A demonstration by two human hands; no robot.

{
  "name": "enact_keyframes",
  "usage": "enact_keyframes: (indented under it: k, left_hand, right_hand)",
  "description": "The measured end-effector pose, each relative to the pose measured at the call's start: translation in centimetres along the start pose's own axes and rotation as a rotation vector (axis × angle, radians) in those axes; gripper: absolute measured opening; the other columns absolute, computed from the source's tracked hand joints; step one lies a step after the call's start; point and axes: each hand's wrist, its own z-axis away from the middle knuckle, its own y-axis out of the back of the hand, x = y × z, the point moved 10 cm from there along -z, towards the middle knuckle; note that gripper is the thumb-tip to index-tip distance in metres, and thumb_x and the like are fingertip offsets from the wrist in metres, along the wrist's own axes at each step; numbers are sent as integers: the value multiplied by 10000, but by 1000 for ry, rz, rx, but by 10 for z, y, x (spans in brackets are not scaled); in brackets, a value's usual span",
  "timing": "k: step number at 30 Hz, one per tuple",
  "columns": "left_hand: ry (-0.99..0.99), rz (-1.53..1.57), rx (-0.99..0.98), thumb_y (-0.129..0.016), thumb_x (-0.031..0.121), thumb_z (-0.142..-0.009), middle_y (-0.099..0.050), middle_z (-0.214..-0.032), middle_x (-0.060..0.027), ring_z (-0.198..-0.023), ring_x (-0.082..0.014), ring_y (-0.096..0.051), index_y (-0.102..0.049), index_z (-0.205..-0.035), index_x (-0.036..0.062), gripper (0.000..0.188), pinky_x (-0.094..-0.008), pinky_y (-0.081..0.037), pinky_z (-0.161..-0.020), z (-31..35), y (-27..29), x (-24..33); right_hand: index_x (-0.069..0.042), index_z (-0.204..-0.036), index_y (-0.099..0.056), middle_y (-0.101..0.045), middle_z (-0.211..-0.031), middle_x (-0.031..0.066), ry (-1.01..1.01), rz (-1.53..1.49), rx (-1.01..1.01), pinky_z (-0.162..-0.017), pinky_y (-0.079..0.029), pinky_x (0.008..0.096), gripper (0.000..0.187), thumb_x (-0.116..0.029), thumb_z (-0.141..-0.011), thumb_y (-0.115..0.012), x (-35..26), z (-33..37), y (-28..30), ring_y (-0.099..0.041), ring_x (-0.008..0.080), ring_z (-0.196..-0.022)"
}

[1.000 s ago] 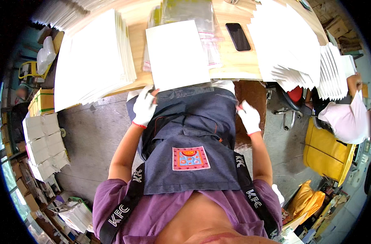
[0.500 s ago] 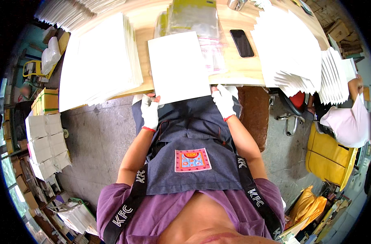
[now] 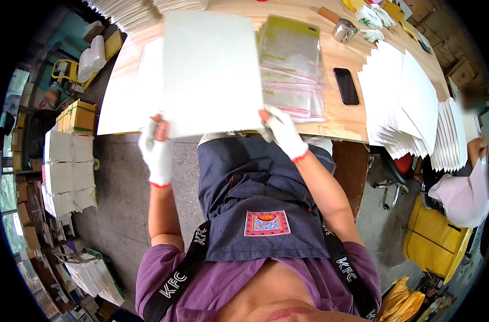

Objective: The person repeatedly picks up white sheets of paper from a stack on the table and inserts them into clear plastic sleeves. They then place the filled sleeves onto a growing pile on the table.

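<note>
A blank white sheet or thin stack of paper [image 3: 212,75] is held up over the table's near edge, its sides slightly blurred. My left hand [image 3: 156,150], in a white glove with bare fingertips showing, pinches its lower left corner. At the lower right corner my right hand [image 3: 281,131], gloved the same way, grips it with the thumb on top. Behind and left of it lies a white paper stack [image 3: 126,96], partly covered. Clear plastic sleeves [image 3: 293,70] with pink-striped edges and a yellow-green sheet lie just right of the paper.
A black phone [image 3: 346,86] lies right of the sleeves, beside fanned white paper stacks [image 3: 400,102]. A metal cup [image 3: 345,31] and spare white gloves [image 3: 372,35] sit farther back. Bundled paper blocks [image 3: 68,166] stand on the floor at left. Another person [image 3: 461,193] is at far right.
Both hands have lifted the white paper and carried it left, over the left stack. The plastic sleeves are now uncovered. The whole view has shifted slightly.
</note>
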Motion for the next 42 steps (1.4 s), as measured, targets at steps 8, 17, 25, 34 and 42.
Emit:
enact_keyframes:
  k: [8, 17, 25, 34, 42]
  left_hand:
    - [-128, -571, 12, -461, 72, -888, -511, -1318, -157, -1203, -265, -499, -483, -1291, -37, 418, -365, -388, -999, -66, 65, -77]
    - [222, 239, 476, -425, 139, -957, -558, -1218, -130, -1057, -213, -532, -487, -1307, 36, 371, -321, -456, -898, 17, 91, -219]
    - [-544, -271, -239, -509, -91, -768, -633, -1090, -171, -885, -264, -632, -610, -1103, -12, 358, -349, -502, -793, 105, -91, -131]
    - [-756, -287, -499, -645, 69, -725, -481, -1294, -158, -1213, -353, -433, -561, -1170, 110, 455, -414, -393, -990, 34, -274, 19]
    - [-664, -877, -664, -573, 387, -816, -365, -1420, -138, -1299, -383, -309, -490, -1280, 120, 541, -582, -202, -1066, -40, -379, -57]
  right_hand:
    - [-51, -718, -583, -540, -607, -10, -65, 374, -78, -443, -388, 218, 413, -417, -909, -561, -27, -62, -96, -491, 63, -504]
    - [-23, -987, -614, -627, -909, 90, 676, 1009, 394, -697, -496, 282, 173, -162, -885, -605, -176, 90, 78, -612, 155, -814]
    - [-131, -1050, -573, -602, -1035, 92, 177, 1993, 903, -840, -444, 383, 266, -245, -812, -547, -255, 174, 256, -547, 267, -994]
    - [-92, -988, -627, -623, -889, 104, 729, 1970, 925, -753, -460, 377, 246, -176, -758, -599, -270, 229, 218, -587, 285, -847]
    - [-66, -782, -623, -628, -797, 75, 855, 1719, 993, -669, -448, 356, 188, -238, -848, -589, -211, 308, 161, -588, 249, -728]
